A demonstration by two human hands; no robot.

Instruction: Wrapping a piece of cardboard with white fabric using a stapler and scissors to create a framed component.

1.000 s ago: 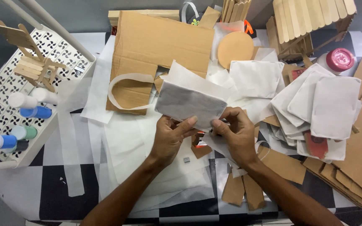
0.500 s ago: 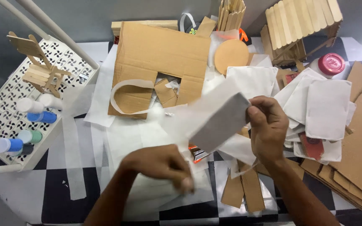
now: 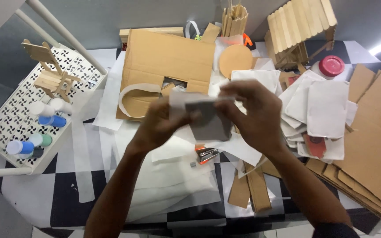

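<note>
Folded paper piece (image 3: 206, 117) pinched by left hand (image 3: 162, 125) and right hand (image 3: 254, 117), both closed on it, above checkered surface (image 3: 36, 194) littered with cardboard sheets (image 3: 375, 136); grey wall behind

Left hand (image 3: 162, 125) back on raised paper (image 3: 201, 117)

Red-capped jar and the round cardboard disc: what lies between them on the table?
In the head view, between the red-capped jar and the round cardboard disc stands the craft-stick house, with white paper sheets at its foot.
</note>
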